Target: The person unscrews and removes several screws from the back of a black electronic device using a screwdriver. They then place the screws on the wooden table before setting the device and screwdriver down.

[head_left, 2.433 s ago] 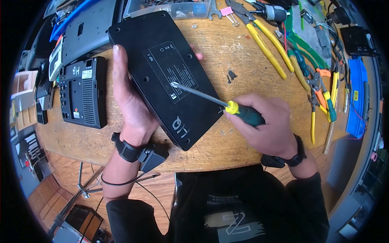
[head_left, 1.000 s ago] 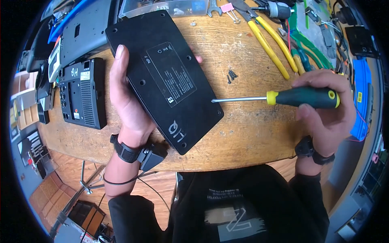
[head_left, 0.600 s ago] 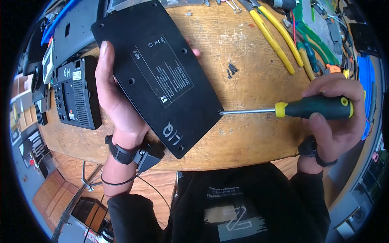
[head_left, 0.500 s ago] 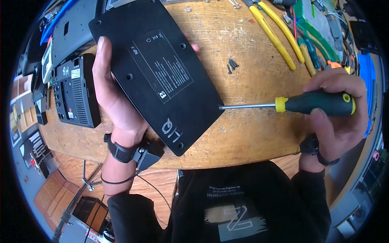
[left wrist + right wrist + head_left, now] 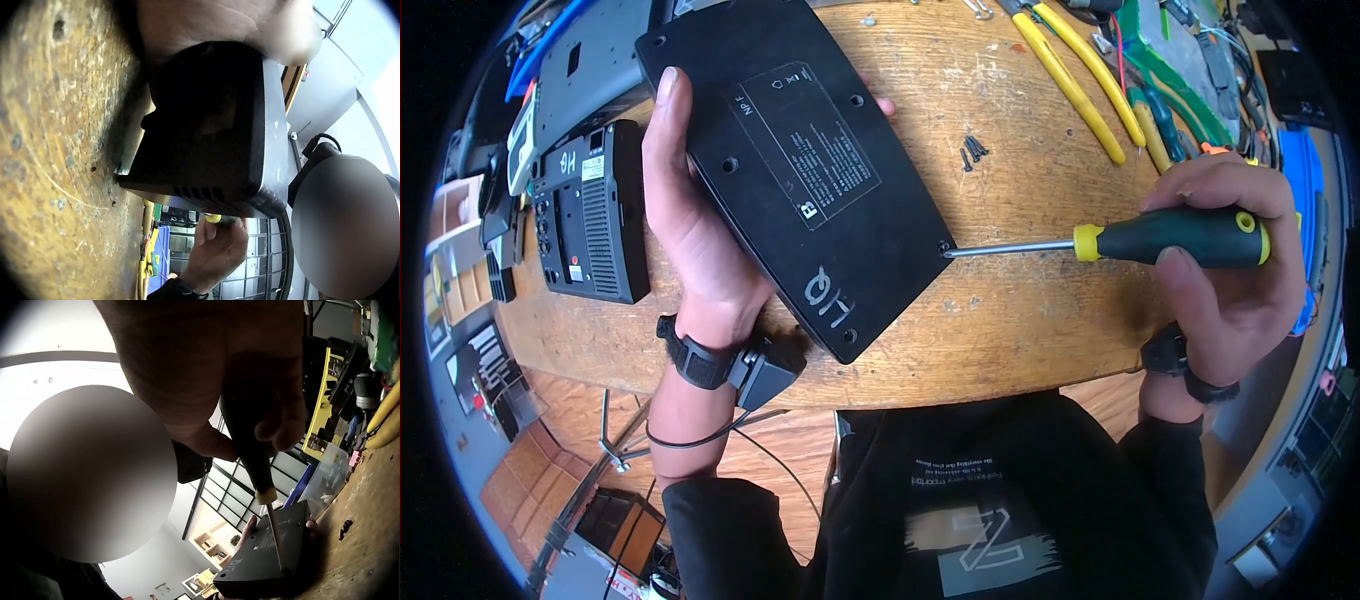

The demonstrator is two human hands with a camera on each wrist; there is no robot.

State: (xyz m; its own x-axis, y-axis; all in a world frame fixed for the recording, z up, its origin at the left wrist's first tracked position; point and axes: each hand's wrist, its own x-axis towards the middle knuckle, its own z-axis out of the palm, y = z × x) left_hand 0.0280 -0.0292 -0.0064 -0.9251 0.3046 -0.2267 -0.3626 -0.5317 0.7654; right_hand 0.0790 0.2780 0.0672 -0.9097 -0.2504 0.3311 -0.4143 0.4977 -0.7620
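Observation:
My left hand (image 5: 705, 235) holds a flat black device case (image 5: 800, 290) tilted above the table, thumb along its near-left edge and fingertips showing past the far side. A printed label and recessed screw holes mark the face turned up. My right hand (image 5: 1235, 270) grips a screwdriver (image 5: 1180, 238) by its dark green and yellow handle. The screwdriver's tip is right at the hole in the case's right-hand corner, its shaft nearly level in the head view. In the right wrist view the shaft (image 5: 275, 534) runs down to that corner. Several dark screws (image 5: 973, 152) lie beyond the case.
A second black device (image 5: 590, 215) lies on the wooden table (image 5: 1020, 330) at left, with a larger black panel (image 5: 590, 70) behind it. Yellow-handled pliers (image 5: 1080, 90) lie at the back right, beside a green tray (image 5: 1175, 80) and more tools.
The right hand has shifted its grip to the screwdriver's handle end and swung out right. The screwdriver's tip has gone from over the label to the corner hole.

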